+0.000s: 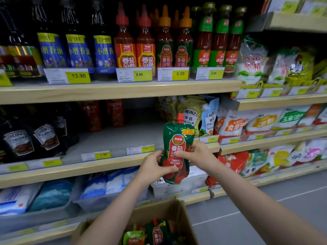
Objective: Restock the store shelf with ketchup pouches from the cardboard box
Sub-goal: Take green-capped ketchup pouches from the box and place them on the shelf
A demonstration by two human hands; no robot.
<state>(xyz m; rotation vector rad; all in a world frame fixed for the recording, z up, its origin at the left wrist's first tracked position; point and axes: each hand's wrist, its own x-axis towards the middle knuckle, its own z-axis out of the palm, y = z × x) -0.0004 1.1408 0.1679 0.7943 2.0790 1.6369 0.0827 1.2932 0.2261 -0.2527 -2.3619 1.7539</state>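
Note:
A green and red ketchup pouch with a red cap stands upright in the air in front of the middle shelf. My left hand grips its lower left edge, thumb across the front. My right hand pinches its right side, thumb on the label. Below, the open cardboard box sits on the floor with several more ketchup pouches inside. Two red pouches stand at the back of the shelf, with a bare grey stretch in front of them.
Dark Heinz pouches fill the shelf's left, Heinz salad dressing pouches its right. Ketchup bottles and blue-labelled dark bottles line the shelf above. Blue and white bags sit below. Grey floor lies to the right.

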